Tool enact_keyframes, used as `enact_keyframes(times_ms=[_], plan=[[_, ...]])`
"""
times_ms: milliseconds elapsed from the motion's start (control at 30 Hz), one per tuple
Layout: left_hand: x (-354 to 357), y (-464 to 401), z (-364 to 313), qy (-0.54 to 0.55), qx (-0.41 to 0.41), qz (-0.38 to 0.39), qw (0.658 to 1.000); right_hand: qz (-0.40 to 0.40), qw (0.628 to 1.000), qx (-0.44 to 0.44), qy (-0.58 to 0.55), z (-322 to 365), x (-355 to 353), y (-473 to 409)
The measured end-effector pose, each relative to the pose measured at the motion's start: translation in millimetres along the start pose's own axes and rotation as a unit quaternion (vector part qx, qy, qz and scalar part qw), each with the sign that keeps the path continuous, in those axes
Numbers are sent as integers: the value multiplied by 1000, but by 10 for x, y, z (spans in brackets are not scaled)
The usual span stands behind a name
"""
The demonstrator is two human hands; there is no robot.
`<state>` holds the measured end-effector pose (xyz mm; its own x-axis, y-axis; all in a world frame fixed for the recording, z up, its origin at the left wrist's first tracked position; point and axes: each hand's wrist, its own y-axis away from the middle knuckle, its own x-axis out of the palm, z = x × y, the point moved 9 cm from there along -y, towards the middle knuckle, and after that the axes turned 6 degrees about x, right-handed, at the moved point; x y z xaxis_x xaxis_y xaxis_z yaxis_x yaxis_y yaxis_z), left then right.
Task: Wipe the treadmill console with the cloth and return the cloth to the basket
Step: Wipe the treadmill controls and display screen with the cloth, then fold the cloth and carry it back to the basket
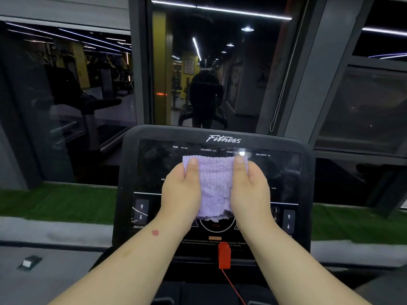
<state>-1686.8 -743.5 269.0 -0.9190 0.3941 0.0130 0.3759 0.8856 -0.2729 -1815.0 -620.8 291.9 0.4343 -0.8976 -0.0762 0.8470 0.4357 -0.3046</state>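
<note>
Hands: left hand and right hand each grip a side of the lilac cloth | cloth spread flat against treadmill console screen, likely for a wide wipe | red safety key below | basket unseen.

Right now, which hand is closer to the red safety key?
Right, narrowly. The right hand sits up and right of the red safety key; the left hand lies farther, up and left.
</note>
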Motion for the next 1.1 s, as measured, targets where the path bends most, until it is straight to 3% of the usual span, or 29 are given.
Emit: enact_keyframes(times_ms=[300,467,633,833,1100], plan=[[-571,158,47,-37,51,-45,997,9,1000,-19,9,-13,332,392],[-1177,400,127,-47,51,-96,993,87,996,19,-19,-74,799,768],[-1854,963,168,-73,15,-195,978,201,979,26,-37,-102,1268,1269],[-2714,2121,54,-151,-13,-384,911,384,919,41,-81,3,1727,2329],[-3367,4077,-511,-226,-29,-556,799,576,806,51,-129,399,1797,4133]])
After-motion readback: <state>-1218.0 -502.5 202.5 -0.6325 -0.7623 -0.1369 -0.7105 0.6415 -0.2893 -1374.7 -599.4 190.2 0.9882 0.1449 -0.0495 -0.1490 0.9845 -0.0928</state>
